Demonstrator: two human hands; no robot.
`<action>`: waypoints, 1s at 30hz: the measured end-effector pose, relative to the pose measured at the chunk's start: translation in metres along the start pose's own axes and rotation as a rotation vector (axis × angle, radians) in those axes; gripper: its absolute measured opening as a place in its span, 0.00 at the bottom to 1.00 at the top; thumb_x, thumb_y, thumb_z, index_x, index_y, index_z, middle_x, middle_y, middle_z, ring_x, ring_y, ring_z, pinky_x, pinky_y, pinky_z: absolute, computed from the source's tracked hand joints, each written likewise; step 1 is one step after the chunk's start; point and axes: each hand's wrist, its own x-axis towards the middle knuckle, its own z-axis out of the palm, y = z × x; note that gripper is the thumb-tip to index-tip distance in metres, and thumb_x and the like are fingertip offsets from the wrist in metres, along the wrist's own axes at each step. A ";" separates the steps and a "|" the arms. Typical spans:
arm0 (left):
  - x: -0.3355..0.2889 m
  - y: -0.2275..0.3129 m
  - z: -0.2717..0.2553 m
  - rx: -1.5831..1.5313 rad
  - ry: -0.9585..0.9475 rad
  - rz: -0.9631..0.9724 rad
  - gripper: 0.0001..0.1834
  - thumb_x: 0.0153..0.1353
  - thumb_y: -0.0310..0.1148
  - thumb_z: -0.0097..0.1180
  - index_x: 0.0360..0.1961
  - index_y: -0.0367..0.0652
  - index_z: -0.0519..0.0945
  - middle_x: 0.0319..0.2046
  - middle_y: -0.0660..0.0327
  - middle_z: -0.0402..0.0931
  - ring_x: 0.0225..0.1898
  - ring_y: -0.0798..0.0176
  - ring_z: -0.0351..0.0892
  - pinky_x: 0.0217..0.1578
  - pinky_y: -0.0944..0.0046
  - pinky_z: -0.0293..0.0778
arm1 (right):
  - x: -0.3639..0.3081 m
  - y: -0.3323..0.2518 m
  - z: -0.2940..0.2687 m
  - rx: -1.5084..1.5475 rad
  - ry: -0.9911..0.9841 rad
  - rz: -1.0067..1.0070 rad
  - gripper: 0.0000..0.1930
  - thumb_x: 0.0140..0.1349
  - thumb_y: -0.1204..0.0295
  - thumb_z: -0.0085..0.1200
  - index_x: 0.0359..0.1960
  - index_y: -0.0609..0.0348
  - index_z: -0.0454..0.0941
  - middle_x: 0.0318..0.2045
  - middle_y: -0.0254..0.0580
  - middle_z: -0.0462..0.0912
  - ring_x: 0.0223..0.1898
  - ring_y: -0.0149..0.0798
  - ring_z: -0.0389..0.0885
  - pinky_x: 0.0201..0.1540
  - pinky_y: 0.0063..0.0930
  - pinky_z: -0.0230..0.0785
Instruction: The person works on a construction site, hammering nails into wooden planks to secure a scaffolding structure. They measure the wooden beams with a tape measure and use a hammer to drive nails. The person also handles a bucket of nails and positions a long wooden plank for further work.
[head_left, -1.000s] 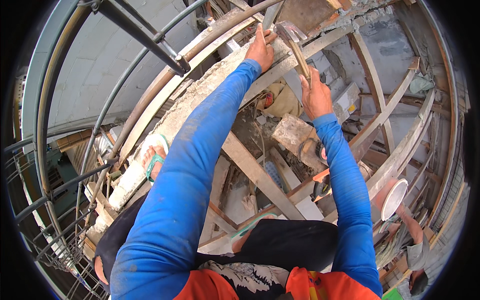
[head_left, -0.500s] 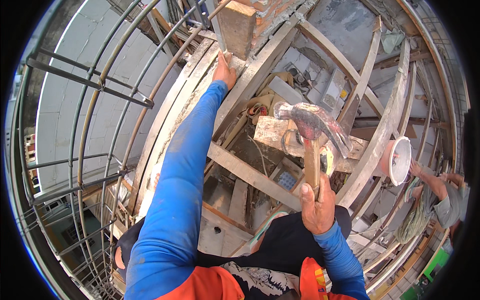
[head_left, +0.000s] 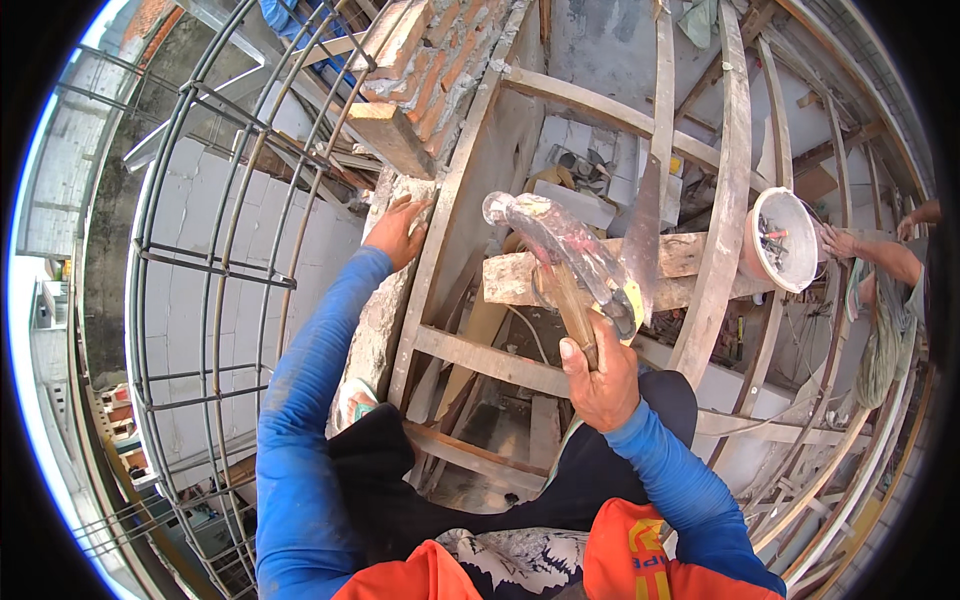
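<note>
Hammer (head_left: 560, 250) sits tight in my right hand (head_left: 598, 375); my left hand (head_left: 397, 230) lies open on the grey wall top (head_left: 385, 310).

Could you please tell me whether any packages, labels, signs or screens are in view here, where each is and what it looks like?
No packages, signs or screens show.
Printed patch: on the person's orange garment at the lower edge, below the right hand that grips the hammer; a small yellow and red mark.
White bucket: at the right on the wooden frame, round, with small items inside; no label can be made out on it.
</note>
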 end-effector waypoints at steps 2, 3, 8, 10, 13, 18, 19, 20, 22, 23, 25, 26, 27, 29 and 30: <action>-0.009 0.041 -0.059 0.068 0.042 0.133 0.23 0.66 0.28 0.54 0.63 0.45 0.76 0.62 0.53 0.76 0.71 0.45 0.64 0.70 0.49 0.64 | 0.003 0.004 -0.007 -0.003 0.027 -0.009 0.21 0.70 0.66 0.57 0.57 0.68 0.72 0.31 0.56 0.84 0.32 0.50 0.86 0.36 0.37 0.76; -0.015 0.068 -0.095 0.103 0.083 0.200 0.22 0.66 0.26 0.55 0.62 0.44 0.77 0.61 0.53 0.76 0.71 0.45 0.64 0.69 0.50 0.65 | 0.008 0.005 -0.014 -0.010 0.008 0.014 0.21 0.69 0.66 0.57 0.57 0.68 0.72 0.31 0.56 0.84 0.31 0.49 0.86 0.36 0.37 0.76; -0.074 0.159 -0.250 0.537 0.579 0.171 0.19 0.69 0.28 0.56 0.61 0.44 0.80 0.60 0.58 0.79 0.69 0.52 0.68 0.68 0.50 0.65 | 0.028 0.028 -0.029 0.006 0.179 -0.022 0.23 0.72 0.65 0.54 0.62 0.69 0.73 0.32 0.52 0.85 0.32 0.43 0.85 0.40 0.33 0.76; -0.113 0.134 -0.292 0.873 0.569 -0.009 0.21 0.73 0.38 0.53 0.65 0.48 0.76 0.65 0.58 0.75 0.72 0.53 0.63 0.71 0.48 0.61 | 0.031 0.044 -0.040 0.034 0.123 0.240 0.24 0.73 0.63 0.53 0.63 0.68 0.73 0.38 0.52 0.86 0.39 0.42 0.86 0.46 0.33 0.76; -0.145 0.092 -0.297 0.909 0.494 -0.200 0.34 0.72 0.51 0.54 0.75 0.54 0.63 0.72 0.57 0.64 0.73 0.52 0.62 0.71 0.45 0.62 | 0.052 0.060 -0.053 -0.022 0.194 0.308 0.22 0.74 0.65 0.52 0.64 0.65 0.72 0.35 0.45 0.84 0.35 0.33 0.83 0.39 0.30 0.75; -0.130 0.089 -0.291 0.764 0.505 -0.305 0.35 0.71 0.50 0.55 0.76 0.57 0.61 0.69 0.55 0.68 0.68 0.51 0.70 0.67 0.43 0.67 | 0.069 0.104 -0.063 0.112 0.286 0.609 0.25 0.71 0.68 0.52 0.66 0.66 0.70 0.36 0.46 0.83 0.31 0.33 0.79 0.36 0.30 0.75; -0.134 0.085 -0.288 0.790 0.498 -0.307 0.35 0.71 0.49 0.56 0.76 0.57 0.62 0.69 0.55 0.69 0.66 0.52 0.72 0.67 0.43 0.67 | 0.069 0.118 -0.065 0.085 0.298 0.669 0.26 0.70 0.69 0.52 0.67 0.67 0.69 0.38 0.49 0.83 0.34 0.35 0.81 0.38 0.31 0.76; -0.132 0.088 -0.289 0.761 0.500 -0.293 0.35 0.71 0.48 0.56 0.76 0.57 0.62 0.68 0.55 0.70 0.66 0.53 0.72 0.67 0.44 0.66 | 0.067 0.137 -0.067 0.060 0.313 0.730 0.26 0.69 0.69 0.53 0.67 0.67 0.69 0.41 0.52 0.84 0.37 0.38 0.83 0.40 0.32 0.77; -0.126 0.104 -0.291 0.719 0.501 -0.274 0.34 0.71 0.48 0.57 0.75 0.57 0.63 0.67 0.54 0.71 0.65 0.53 0.72 0.67 0.44 0.66 | 0.042 0.196 -0.066 -0.181 0.384 0.616 0.28 0.67 0.71 0.53 0.67 0.69 0.67 0.48 0.62 0.83 0.48 0.52 0.84 0.52 0.38 0.75; -0.124 0.113 -0.289 0.662 0.507 -0.309 0.33 0.72 0.45 0.56 0.75 0.54 0.64 0.66 0.54 0.71 0.64 0.54 0.73 0.66 0.46 0.65 | 0.029 0.202 -0.063 -0.203 0.408 0.608 0.28 0.67 0.71 0.52 0.67 0.69 0.67 0.49 0.64 0.83 0.51 0.54 0.83 0.55 0.39 0.74; -0.126 0.113 -0.289 0.593 0.500 -0.296 0.33 0.72 0.42 0.56 0.75 0.52 0.64 0.66 0.54 0.71 0.64 0.55 0.73 0.66 0.47 0.66 | 0.013 0.199 -0.055 -0.314 0.380 0.604 0.27 0.67 0.71 0.51 0.67 0.68 0.67 0.47 0.63 0.84 0.48 0.53 0.86 0.51 0.39 0.77; -0.127 0.113 -0.290 0.555 0.492 -0.288 0.32 0.72 0.41 0.56 0.75 0.51 0.64 0.66 0.54 0.71 0.63 0.55 0.72 0.66 0.48 0.66 | 0.015 0.187 -0.051 -0.272 0.368 0.685 0.27 0.67 0.71 0.51 0.67 0.67 0.67 0.46 0.62 0.84 0.46 0.52 0.86 0.48 0.39 0.78; -0.128 0.117 -0.290 0.555 0.476 -0.336 0.32 0.72 0.38 0.56 0.75 0.48 0.64 0.66 0.54 0.70 0.63 0.56 0.72 0.65 0.50 0.66 | 0.019 0.168 -0.044 -0.228 0.353 0.767 0.26 0.67 0.71 0.51 0.67 0.66 0.68 0.45 0.61 0.84 0.43 0.51 0.87 0.46 0.38 0.79; -0.134 0.118 -0.293 0.533 0.448 -0.347 0.32 0.72 0.37 0.55 0.75 0.48 0.64 0.65 0.53 0.71 0.62 0.56 0.72 0.64 0.51 0.67 | 0.013 0.161 -0.031 -0.206 0.392 0.827 0.26 0.67 0.71 0.51 0.66 0.63 0.68 0.42 0.57 0.84 0.35 0.46 0.89 0.34 0.37 0.80; -0.134 0.117 -0.295 0.524 0.447 -0.352 0.32 0.72 0.37 0.55 0.75 0.47 0.63 0.65 0.53 0.71 0.62 0.56 0.72 0.64 0.51 0.67 | 0.007 0.179 -0.025 -0.154 0.440 0.815 0.26 0.67 0.71 0.51 0.67 0.64 0.67 0.43 0.58 0.84 0.36 0.48 0.88 0.37 0.39 0.80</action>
